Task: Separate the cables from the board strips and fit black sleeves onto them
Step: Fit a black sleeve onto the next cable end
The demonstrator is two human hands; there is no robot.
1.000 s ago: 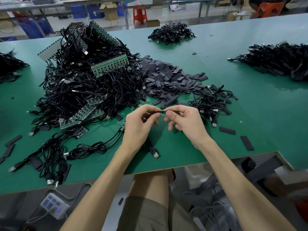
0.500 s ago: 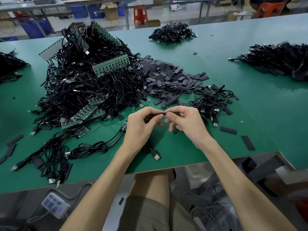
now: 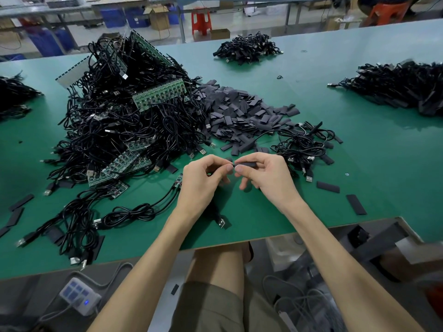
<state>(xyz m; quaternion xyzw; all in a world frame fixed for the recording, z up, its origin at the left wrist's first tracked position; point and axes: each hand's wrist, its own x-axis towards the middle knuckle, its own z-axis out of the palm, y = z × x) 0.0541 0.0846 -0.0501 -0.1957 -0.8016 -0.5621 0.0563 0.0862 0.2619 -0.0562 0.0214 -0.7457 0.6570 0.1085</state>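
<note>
A thin black cable rests its silver USB plug on the green table at the hands' six o'clock, slack so the far end is free. The left hand pinches that end. The right hand pinches a flat black sleeve, mouth towards it, apparently for threading. At twelve o'clock a heap of loose dark sleeves lies within reach. At ten o'clock the mound of black cables on green board strips awaits separating.

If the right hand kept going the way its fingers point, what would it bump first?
Probably the left hand, holding a cable: the right hand points left at it, pinching a sleeve whose tip almost meets the left fingertips. Depth is hard to judge.
</note>
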